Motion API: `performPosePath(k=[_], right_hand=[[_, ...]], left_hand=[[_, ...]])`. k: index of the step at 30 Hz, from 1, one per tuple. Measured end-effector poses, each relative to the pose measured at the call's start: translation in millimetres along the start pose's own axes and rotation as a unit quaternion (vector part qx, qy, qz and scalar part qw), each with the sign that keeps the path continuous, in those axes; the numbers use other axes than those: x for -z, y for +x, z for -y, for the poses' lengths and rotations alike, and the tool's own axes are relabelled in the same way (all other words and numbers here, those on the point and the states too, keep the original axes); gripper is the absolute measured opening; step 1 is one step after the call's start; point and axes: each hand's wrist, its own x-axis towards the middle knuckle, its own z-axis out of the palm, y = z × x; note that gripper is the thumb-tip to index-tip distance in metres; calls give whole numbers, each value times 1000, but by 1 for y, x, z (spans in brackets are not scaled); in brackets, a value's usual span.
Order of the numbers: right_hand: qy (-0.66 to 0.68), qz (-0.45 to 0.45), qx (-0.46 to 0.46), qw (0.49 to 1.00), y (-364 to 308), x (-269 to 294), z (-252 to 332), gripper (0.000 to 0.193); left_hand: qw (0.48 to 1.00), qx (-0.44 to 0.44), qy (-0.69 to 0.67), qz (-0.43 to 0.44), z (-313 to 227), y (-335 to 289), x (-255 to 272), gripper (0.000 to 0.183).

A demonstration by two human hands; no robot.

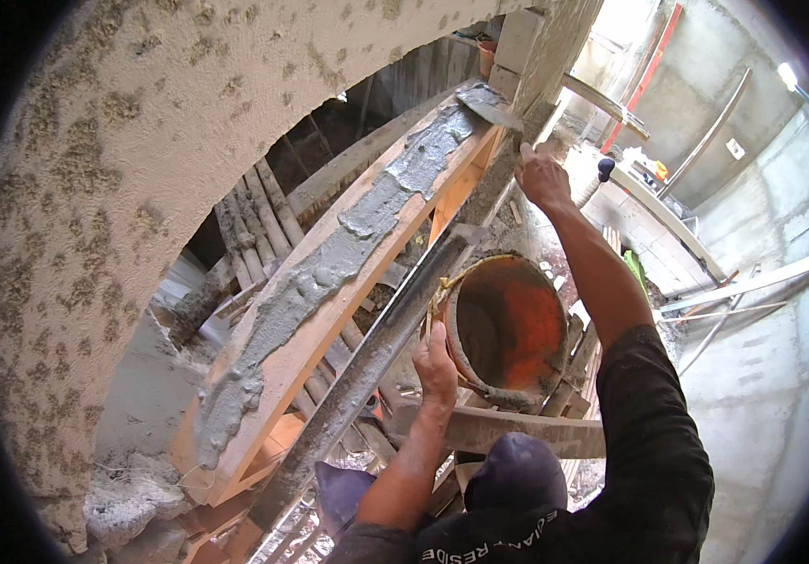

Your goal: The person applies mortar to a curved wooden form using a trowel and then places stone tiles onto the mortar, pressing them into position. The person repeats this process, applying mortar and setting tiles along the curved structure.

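Observation:
My right hand [543,177] is closed round the handle of a trowel, whose flat grey blade [491,105] rests at the upper end of a wooden beam-like form [306,395]. Wet grey mortar [329,268] lies in a rough, uneven strip along the form's top face, from the lower left up to the blade. Lower down, my left hand [437,365] grips the left rim of an orange bucket [522,320]. The bucket tilts its mouth toward me, its inside coated with grey mortar. A yellowish cord runs along the rim by my fingers.
A curved, rough plastered wall [103,188] rises on the left. Between form and bucket runs a long grey bar [367,376]. Wooden poles [254,221] lie behind the form. A plank [498,430] crosses below the bucket. Concrete walls [771,348] stand right.

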Motion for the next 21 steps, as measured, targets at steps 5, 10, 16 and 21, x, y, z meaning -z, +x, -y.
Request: performPosePath(k=[5, 10, 16, 21], right_hand=[[32, -46, 7, 998, -11, 13, -13, 32], [-10, 40, 37, 998, 20, 40, -19, 34], [46, 92, 173, 979, -22, 54, 0, 35], [107, 67, 161, 979, -118, 51, 55, 40]], left_hand=[[1000, -15, -9, -25, -16, -5, -17, 36], [998, 51, -3, 27, 3, 1, -5, 34], [999, 13, 44, 2, 6, 0, -3, 35], [999, -36, -13, 39, 5, 3, 0, 36]])
